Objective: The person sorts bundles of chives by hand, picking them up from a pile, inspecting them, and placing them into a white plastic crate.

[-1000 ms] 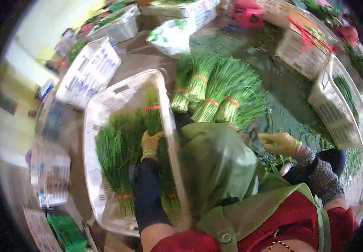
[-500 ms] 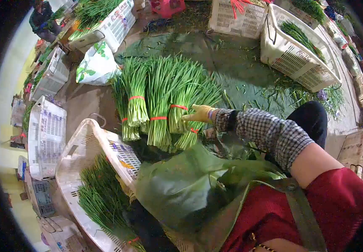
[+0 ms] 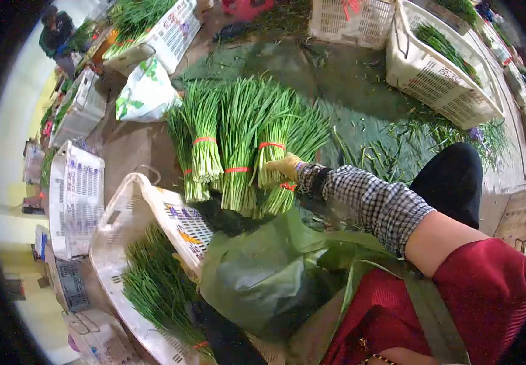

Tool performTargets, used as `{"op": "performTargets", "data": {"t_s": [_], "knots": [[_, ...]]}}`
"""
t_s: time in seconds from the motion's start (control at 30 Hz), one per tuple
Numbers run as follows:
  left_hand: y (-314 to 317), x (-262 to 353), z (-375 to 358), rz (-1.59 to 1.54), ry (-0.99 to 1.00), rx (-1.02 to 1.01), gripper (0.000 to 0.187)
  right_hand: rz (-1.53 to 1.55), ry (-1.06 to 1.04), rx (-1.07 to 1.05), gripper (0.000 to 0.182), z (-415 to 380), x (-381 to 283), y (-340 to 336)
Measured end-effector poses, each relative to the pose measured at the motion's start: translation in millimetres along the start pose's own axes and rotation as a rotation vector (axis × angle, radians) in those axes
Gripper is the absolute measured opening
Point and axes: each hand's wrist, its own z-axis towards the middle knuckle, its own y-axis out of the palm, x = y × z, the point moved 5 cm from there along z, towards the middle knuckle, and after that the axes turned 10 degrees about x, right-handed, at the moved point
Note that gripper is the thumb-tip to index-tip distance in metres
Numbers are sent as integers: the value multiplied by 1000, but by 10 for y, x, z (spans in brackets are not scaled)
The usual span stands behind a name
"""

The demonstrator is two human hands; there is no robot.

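My right hand (image 3: 285, 166), in a yellow glove, is closed around the lower stems of a leafy green bundle (image 3: 270, 146) with a red band. Several similar bundles lie beside it, among them a middle one (image 3: 235, 170) and a left one (image 3: 205, 141), their pale cut ends toward me. Under my wrist, another banded bundle (image 3: 287, 187) is partly covered. The fingers of my left hand cannot be made out; only a bit of yellow shows by the near crate's rim, beside the green apron (image 3: 257, 274).
A white crate (image 3: 153, 194) holding greens stands close at my left. More crates stand at the far left (image 3: 77, 201), back left (image 3: 169, 42) and back right (image 3: 451, 91). A white-green bag (image 3: 146, 94) lies behind the bundles. Loose leaves litter the green sheet (image 3: 360, 91). A person (image 3: 56, 30) is at the upper left.
My right hand has moved slightly down and closed on the bundle's stems; its fingers were stretched out over them before. The whole view has shifted slightly.
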Motion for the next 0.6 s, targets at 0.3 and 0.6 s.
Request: {"op": "performTargets", "data": {"t_s": [0.3, 0.6], "knots": [[-894, 1207, -363, -75, 396, 336, 83, 721, 179, -345, 32, -826, -280, -1470], [-960, 3636, -1712, -1120, 402, -577, 49, 626, -383, -402, 52, -2165, -792, -2238]]}}
